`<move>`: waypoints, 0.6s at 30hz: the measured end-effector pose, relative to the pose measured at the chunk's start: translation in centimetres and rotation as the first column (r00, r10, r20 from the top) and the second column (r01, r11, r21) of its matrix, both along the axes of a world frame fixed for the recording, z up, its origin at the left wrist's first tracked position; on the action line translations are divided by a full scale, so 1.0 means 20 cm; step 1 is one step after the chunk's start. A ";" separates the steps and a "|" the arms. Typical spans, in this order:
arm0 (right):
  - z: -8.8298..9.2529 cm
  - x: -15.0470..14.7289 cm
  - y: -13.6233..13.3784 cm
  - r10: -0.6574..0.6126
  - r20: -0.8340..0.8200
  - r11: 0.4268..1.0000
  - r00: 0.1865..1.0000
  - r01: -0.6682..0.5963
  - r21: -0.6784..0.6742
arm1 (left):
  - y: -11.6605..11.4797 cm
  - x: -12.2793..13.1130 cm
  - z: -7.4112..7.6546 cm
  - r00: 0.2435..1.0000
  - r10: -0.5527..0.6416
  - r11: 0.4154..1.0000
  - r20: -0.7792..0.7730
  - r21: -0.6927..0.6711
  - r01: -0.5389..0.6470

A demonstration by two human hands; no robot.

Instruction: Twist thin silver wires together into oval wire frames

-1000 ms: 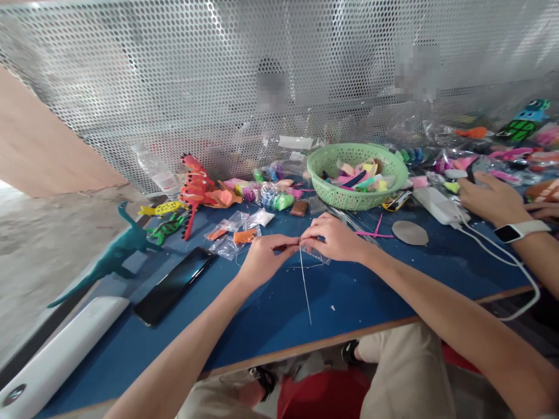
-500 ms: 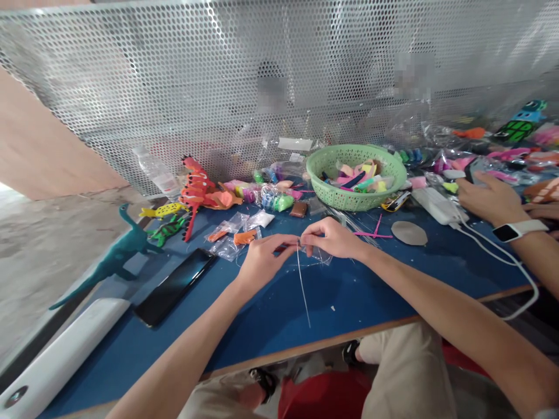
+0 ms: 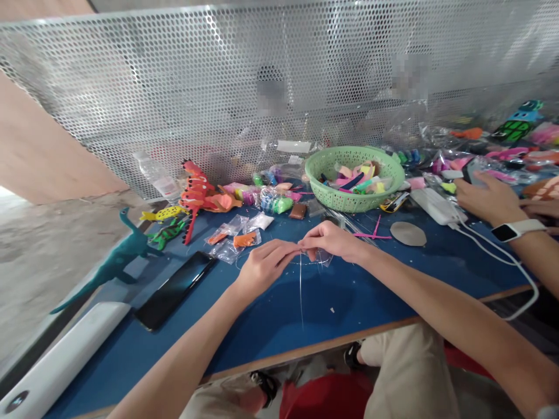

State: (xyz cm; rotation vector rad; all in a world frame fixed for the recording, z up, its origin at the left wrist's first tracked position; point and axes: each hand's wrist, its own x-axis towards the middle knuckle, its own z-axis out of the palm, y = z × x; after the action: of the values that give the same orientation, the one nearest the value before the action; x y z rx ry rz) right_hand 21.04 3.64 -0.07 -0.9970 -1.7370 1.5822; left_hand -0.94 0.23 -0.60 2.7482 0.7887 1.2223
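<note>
Blue table [image 3: 271, 326]: both hands (fingertips meeting) pinch thin wire [image 3: 301, 291].

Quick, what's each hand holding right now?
Left hand: closed, pinching the thin strand.
Right hand: closed, pinching the same strand.

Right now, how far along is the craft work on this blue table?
Done, it seems: a teal dinosaur and a red dinosaur sit finished at the left. In hand: the left hand and right hand pinch the top of a thin strand that hangs down, with a clear bag by the right fingers. Left, probably: colour packets beyond the hands look unopened.
</note>
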 end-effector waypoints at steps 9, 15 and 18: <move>-0.01 0.00 0.01 0.043 -0.023 0.997 0.999 -0.045 -0.068 | 0.00 0.01 0.00 0.998 0.035 0.994 0.050 -0.100 -0.030; 0.04 0.07 0.04 -0.015 0.066 0.962 0.998 -0.003 0.275 | 0.02 0.03 0.00 0.966 0.176 0.851 0.191 -0.523 -0.052; 0.07 0.11 0.06 -0.051 0.011 0.910 0.999 0.042 0.413 | 0.02 0.02 0.00 0.924 0.182 0.737 0.335 -0.668 0.097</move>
State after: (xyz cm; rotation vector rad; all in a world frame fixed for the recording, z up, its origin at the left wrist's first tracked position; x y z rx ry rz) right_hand 23.17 4.92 1.25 -0.8362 -1.9389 1.1063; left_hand -0.47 0.70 -0.56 1.8393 1.0006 1.1205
